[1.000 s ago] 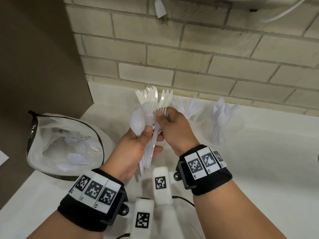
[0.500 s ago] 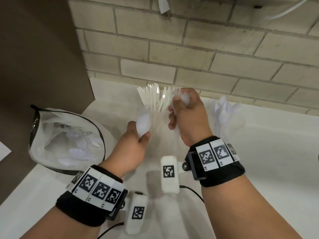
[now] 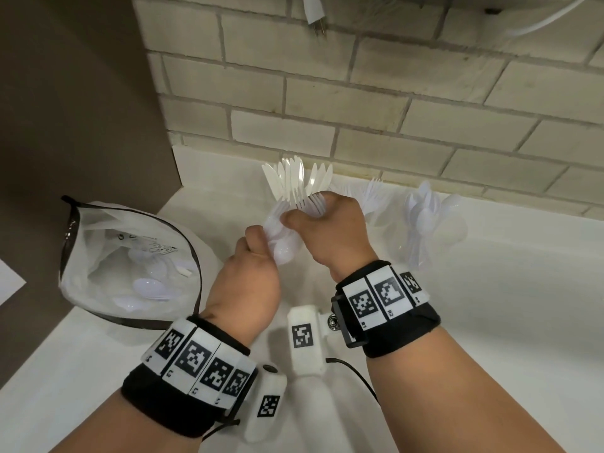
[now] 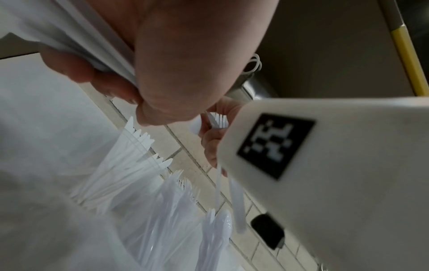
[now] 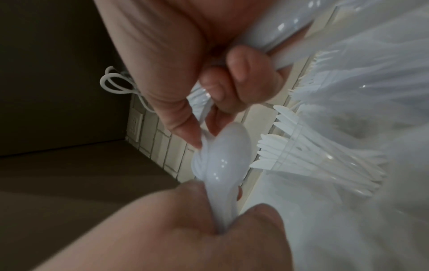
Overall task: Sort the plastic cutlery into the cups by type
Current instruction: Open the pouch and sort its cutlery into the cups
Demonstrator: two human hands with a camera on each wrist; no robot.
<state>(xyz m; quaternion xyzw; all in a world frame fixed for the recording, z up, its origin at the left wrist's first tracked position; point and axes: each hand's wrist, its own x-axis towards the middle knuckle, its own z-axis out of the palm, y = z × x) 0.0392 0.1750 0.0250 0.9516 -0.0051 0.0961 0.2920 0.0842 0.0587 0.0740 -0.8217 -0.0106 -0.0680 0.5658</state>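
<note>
My left hand (image 3: 258, 243) grips a bunch of white plastic cutlery (image 3: 282, 248) by the handles, spoon bowls uppermost; the spoon (image 5: 223, 161) is close in the right wrist view. My right hand (image 3: 304, 217) meets that bunch from the right and holds a few forks (image 3: 310, 204) in its curled fingers, tines up. Behind the hands three clear cups stand along the wall: knives (image 3: 294, 178) on the left, forks (image 3: 372, 197) in the middle, spoons (image 3: 428, 217) on the right. From the left wrist I see the knife cup (image 4: 130, 155) and fork cup (image 4: 181, 192).
An open white bag (image 3: 130, 263) with a black rim lies on the white counter (image 3: 490, 305) at the left, with loose spoons inside. A brick wall (image 3: 359, 103) stands right behind the cups and a dark panel (image 3: 75, 109) closes the left side.
My right hand went up toward the cups half a second ago and has come back down to the bunch in my left hand, forks in its fingers. The left hand stayed about in place.
</note>
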